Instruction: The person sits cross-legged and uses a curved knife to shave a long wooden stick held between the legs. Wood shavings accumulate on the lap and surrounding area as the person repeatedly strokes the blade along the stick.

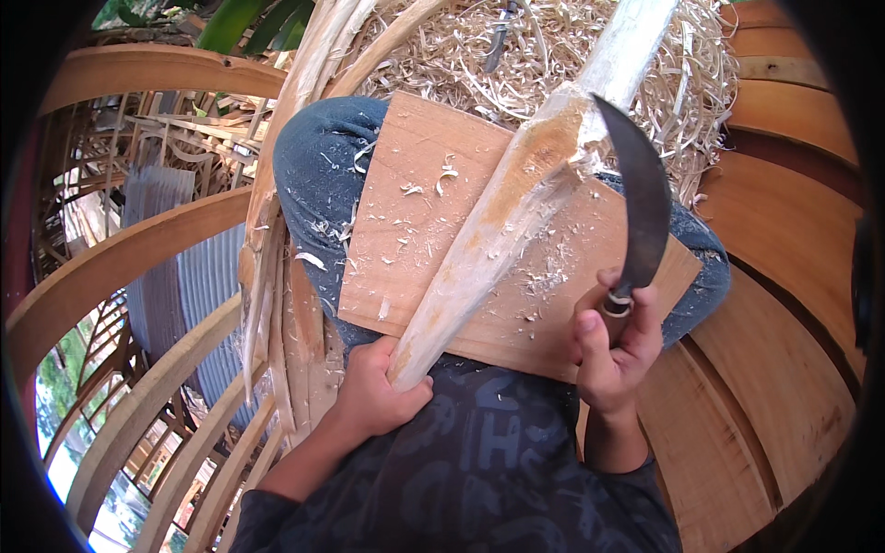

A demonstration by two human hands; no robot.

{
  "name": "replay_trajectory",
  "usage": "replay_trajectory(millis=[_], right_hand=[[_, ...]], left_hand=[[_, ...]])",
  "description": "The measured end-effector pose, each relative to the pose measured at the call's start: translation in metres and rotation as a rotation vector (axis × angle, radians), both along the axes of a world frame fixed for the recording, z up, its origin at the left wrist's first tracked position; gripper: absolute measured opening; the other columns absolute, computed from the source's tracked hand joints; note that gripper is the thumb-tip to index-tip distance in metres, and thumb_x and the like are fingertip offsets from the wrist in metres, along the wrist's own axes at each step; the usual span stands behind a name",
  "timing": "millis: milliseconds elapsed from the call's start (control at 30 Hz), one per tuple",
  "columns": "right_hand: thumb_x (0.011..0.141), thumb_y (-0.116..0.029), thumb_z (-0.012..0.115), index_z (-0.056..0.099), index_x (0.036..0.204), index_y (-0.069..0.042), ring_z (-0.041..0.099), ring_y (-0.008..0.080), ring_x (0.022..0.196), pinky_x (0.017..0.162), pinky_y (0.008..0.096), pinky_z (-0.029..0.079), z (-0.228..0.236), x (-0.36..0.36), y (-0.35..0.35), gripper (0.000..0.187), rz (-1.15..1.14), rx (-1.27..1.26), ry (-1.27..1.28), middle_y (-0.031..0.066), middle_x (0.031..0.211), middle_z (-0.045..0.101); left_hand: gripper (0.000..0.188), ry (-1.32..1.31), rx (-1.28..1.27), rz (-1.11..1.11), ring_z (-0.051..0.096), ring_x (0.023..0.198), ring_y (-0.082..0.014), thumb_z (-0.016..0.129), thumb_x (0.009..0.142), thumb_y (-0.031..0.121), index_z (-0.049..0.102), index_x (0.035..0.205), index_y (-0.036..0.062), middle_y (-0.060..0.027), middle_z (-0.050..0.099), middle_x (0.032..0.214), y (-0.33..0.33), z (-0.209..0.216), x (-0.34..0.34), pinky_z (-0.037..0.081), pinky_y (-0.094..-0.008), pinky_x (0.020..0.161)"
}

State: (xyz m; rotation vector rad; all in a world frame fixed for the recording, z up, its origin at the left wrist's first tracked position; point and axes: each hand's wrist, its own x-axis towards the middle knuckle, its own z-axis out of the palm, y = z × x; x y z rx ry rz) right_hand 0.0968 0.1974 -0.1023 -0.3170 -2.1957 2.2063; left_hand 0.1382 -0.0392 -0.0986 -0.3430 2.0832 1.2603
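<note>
A long pale branch (479, 244), stripped of bark, slants from my lap up to the far right. My left hand (380, 387) wraps round its near end, close to my shirt. Brownish patches and a rough, knotty swelling show partway along it. Under the branch a square wooden board (415, 203) rests across my legs, sprinkled with shavings. My right hand (619, 346) is closed round the handle of a curved knife (641, 189). The dark blade points up and curves left at its tip, beside the branch. Whether blade and branch touch, I cannot tell.
A heap of curled wood shavings (433, 64) lies beyond my knees, with another knife (500, 39) on it. Split wooden poles (269, 276) stand along my left. Curved wooden slats (138, 226) form a railing at left; broad planks (784, 240) are at right.
</note>
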Motion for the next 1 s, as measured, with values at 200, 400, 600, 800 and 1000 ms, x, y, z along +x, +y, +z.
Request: replay_trajectory(millis=[200,400,600,800,1000], right_hand=[[0.084,-0.003,0.062,0.052,0.112,0.004,0.06,0.0159,0.09,0.076,0.0278,0.047,0.012,-0.009,0.003,0.031,0.259,-0.046,-0.322,0.0129,0.107,0.061],[0.084,0.003,0.059,0.046,0.119,0.004,0.057,0.0141,0.091,0.08,0.0254,0.044,-0.009,0.015,-0.014,0.037,0.01,0.063,-0.158,0.0127,0.107,0.059],[0.084,-0.002,0.06,0.052,0.111,0.002,0.06,0.0168,0.09,0.08,0.027,0.045,0.007,-0.009,-0.01,0.028,0.487,0.038,-0.132,0.0115,0.101,0.063],[0.086,-0.002,0.059,0.052,0.112,0.004,0.06,0.016,0.078,0.074,0.0271,0.047,0.019,-0.012,0.002,0.027,0.177,-0.182,-0.438,0.011,0.103,0.063],[0.084,-0.003,0.06,0.053,0.11,0.005,0.06,0.0162,0.093,0.082,0.0271,0.044,0.013,-0.015,0.001,0.028,0.611,-0.053,-0.296,0.0145,0.102,0.063]], left_hand=[[0.03,-0.002,0.011,0.039,0.063,0.058,-0.0217,0.069,0.064,0.017,0.058,0.081,-0.0053,-0.0142,0.061,0.064,0.001,0.001,0.003,0.048,-0.0312,0.058],[0.03,0.001,0.008,0.027,0.063,0.059,-0.0228,0.069,0.064,0.017,0.059,0.082,-0.0049,-0.0151,0.062,0.065,0.001,0.001,0.003,0.048,-0.0314,0.058],[0.029,-0.004,-0.001,0.012,0.062,0.058,-0.0229,0.069,0.064,0.016,0.058,0.08,-0.0044,-0.0153,0.061,0.064,-0.001,-0.003,0.005,0.048,-0.032,0.057],[0.028,0.028,0.006,0.034,0.061,0.058,-0.0193,0.069,0.064,0.015,0.058,0.08,-0.0045,-0.0144,0.06,0.063,0.002,0.002,0.003,0.047,-0.0317,0.057],[0.027,-0.04,0.002,0.031,0.059,0.062,-0.0159,0.068,0.065,0.013,0.057,0.083,-0.0039,-0.0113,0.06,0.067,0.0,-0.001,0.006,0.047,-0.03,0.059]])
